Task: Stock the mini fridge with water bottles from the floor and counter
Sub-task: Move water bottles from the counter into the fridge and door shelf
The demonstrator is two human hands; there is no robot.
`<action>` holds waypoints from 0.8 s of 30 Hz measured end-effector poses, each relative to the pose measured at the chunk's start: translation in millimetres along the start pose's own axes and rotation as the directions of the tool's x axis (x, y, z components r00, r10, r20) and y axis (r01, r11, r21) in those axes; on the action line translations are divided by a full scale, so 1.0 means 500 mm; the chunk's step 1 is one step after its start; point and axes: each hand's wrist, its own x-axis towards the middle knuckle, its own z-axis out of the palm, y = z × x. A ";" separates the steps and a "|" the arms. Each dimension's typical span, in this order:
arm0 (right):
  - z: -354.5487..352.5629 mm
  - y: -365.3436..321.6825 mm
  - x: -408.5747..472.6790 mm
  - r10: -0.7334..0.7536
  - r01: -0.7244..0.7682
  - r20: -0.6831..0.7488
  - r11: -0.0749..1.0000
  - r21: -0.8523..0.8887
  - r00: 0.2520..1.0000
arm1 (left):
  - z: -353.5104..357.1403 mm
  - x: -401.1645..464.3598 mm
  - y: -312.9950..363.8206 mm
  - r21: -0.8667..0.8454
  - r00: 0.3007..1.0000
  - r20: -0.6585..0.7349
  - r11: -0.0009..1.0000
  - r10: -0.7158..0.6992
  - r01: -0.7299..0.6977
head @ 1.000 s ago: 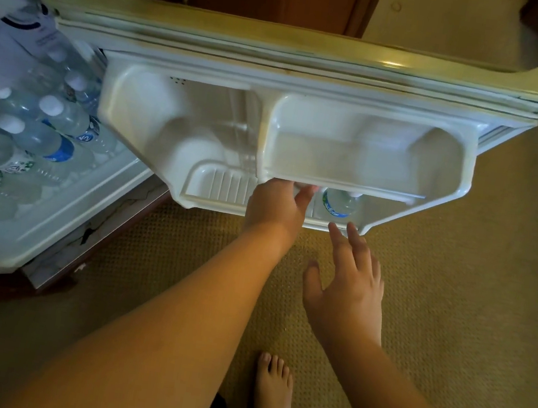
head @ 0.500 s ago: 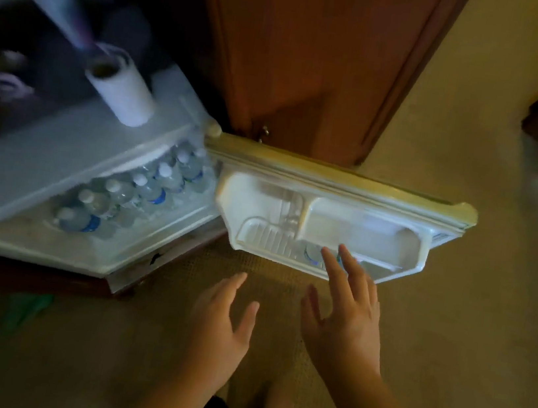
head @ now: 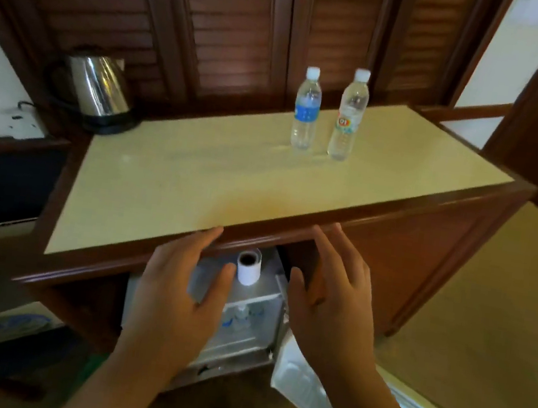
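A: What has moved since the earlier frame?

B: The view has been raised from the fridge door (head: 367,404) to the bench (head: 229,177). Both hands have been lifted to its front edge, well apart from the door shelf.

A: And the fingers?

B: They are spread and released on the left hand (head: 175,294) and right hand (head: 333,302); nothing is grasped.

A: The bottles?

B: Two clear plastic bottles are seen upright near the far edge, just beside each other: a blue-label bottle (head: 307,109) and an orange-label bottle (head: 349,115). Wide bare top is left before them. More are dimly seen in the open fridge (head: 244,321); a count cannot be made.

A: Anything else?

B: One steel kettle (head: 99,86) at the far left corner; one white roll (head: 248,266) on the fridge.
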 end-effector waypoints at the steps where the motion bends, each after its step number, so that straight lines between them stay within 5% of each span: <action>1: -0.002 -0.006 0.040 -0.005 0.005 -0.003 1.000 0.001 1.000 | -0.009 0.030 0.001 -0.012 1.000 -0.003 1.000 -0.009 0.009; 8: -0.001 -0.002 0.335 0.075 -0.075 -0.012 0.997 -0.032 0.997 | 0.011 0.302 0.016 -0.056 0.999 -0.034 0.998 0.022 -0.024; 18: 0.058 0.094 0.757 0.329 -0.352 -0.154 0.923 -0.153 0.932 | 0.223 0.784 0.078 -0.093 0.975 0.171 0.988 0.141 -0.126; 24: 0.089 0.160 0.856 0.395 -0.389 -0.042 0.873 -0.293 0.918 | 0.333 0.921 0.058 -0.067 0.969 0.243 0.997 0.053 -0.038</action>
